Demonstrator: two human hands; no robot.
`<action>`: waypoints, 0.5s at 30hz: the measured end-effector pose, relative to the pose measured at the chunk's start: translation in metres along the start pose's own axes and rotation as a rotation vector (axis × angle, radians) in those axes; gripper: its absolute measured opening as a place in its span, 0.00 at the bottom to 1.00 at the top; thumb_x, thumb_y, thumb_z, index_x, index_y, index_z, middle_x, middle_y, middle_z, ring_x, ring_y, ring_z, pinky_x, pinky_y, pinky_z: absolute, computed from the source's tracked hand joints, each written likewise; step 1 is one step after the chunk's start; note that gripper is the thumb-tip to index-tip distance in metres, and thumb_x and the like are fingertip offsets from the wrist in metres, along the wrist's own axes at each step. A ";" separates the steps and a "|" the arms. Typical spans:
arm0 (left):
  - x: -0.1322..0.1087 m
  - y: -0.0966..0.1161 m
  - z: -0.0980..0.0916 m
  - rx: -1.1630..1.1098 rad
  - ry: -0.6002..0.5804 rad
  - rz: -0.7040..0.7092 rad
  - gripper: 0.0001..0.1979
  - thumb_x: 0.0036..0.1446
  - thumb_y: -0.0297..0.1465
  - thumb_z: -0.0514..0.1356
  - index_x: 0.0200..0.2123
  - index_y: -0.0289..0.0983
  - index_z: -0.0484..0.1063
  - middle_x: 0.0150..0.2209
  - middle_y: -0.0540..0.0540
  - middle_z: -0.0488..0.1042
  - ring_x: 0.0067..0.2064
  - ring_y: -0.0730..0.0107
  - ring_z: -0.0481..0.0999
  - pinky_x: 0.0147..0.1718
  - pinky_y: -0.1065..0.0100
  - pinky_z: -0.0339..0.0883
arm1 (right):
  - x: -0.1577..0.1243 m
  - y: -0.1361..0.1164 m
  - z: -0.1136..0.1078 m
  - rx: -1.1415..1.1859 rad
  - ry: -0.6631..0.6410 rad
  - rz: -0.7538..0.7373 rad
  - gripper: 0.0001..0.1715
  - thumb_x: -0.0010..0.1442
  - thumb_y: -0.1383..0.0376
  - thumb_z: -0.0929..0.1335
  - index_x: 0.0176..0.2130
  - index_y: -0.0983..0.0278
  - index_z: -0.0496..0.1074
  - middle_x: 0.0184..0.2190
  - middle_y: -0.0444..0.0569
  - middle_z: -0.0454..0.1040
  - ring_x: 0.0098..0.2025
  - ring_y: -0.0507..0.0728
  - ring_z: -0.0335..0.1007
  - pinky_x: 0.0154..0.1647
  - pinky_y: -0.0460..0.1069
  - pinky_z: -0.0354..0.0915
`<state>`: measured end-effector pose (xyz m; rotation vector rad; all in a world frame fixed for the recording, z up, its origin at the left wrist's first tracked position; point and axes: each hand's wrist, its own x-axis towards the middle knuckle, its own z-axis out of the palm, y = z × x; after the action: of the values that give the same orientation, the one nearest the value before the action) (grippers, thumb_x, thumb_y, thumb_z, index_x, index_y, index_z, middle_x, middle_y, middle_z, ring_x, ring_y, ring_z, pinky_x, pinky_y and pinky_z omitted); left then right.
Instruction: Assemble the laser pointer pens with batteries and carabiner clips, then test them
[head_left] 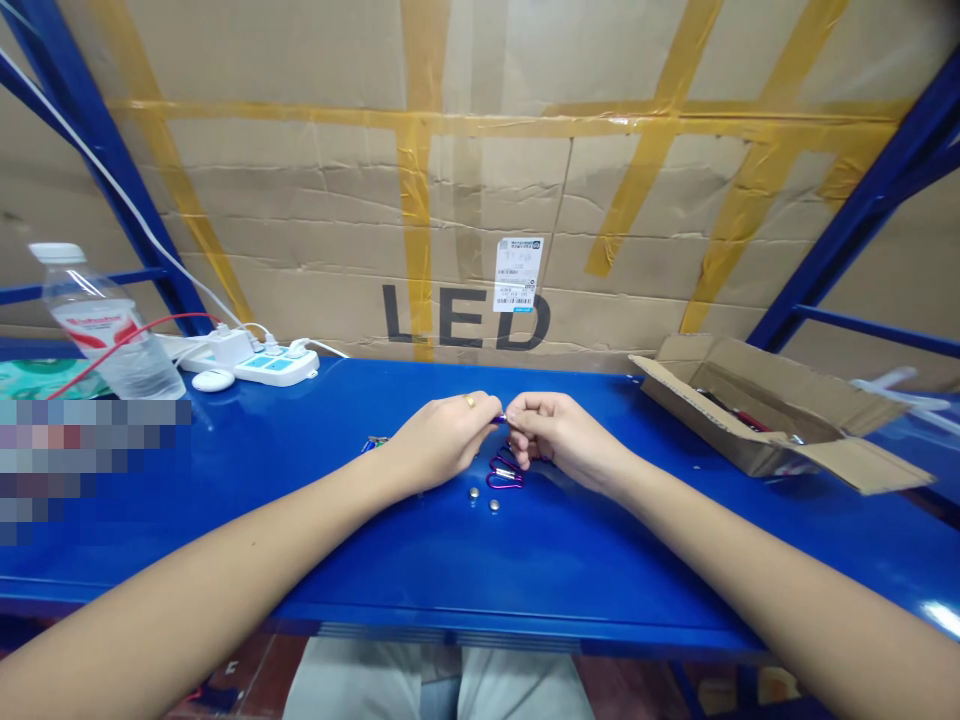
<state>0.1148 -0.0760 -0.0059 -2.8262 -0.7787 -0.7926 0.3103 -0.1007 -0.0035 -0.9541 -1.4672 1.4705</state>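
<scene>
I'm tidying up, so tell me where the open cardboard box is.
In the head view, the open cardboard box sits on the blue table at the right, to the right of the right hand.

On that desk (600, 590), carabiners (505, 475) lie just behind two discs (474, 493); a power strip (277, 369) sits left, a box (709, 430) right.

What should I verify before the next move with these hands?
1. Small purple piece held: ok, at the left hand's fingertips.
2. Right hand gripping it too: cannot tell; fingertips meet there.
3. Two round metal pieces uncovered: ok, on the blue table.
4. Purple clips fully visible: not ok, right hand partly hides them.
5. Cardboard box open: ok.
</scene>
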 end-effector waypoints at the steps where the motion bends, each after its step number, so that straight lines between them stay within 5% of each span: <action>1: 0.000 0.001 0.000 0.039 -0.006 0.009 0.09 0.67 0.28 0.47 0.39 0.36 0.66 0.36 0.43 0.73 0.37 0.64 0.75 0.35 0.65 0.67 | 0.000 0.001 0.000 0.041 -0.003 0.023 0.17 0.53 0.57 0.73 0.27 0.64 0.66 0.19 0.40 0.67 0.19 0.49 0.64 0.24 0.47 0.63; 5: 0.001 0.008 -0.003 0.035 0.014 -0.007 0.09 0.67 0.29 0.48 0.39 0.35 0.67 0.37 0.43 0.73 0.38 0.63 0.74 0.38 0.63 0.68 | 0.001 0.002 0.000 0.053 0.020 0.029 0.17 0.51 0.57 0.74 0.27 0.65 0.66 0.19 0.41 0.68 0.19 0.48 0.63 0.23 0.46 0.63; 15: 0.009 0.015 0.003 -0.151 0.078 -0.182 0.12 0.68 0.28 0.46 0.36 0.36 0.67 0.36 0.44 0.71 0.40 0.64 0.71 0.44 0.61 0.66 | 0.000 -0.004 -0.003 -0.293 0.084 -0.256 0.13 0.58 0.57 0.69 0.32 0.62 0.64 0.18 0.39 0.66 0.19 0.50 0.63 0.22 0.46 0.62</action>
<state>0.1301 -0.0842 -0.0036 -2.8627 -1.0160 -1.0215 0.3129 -0.1000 0.0008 -0.9471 -1.7024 1.0387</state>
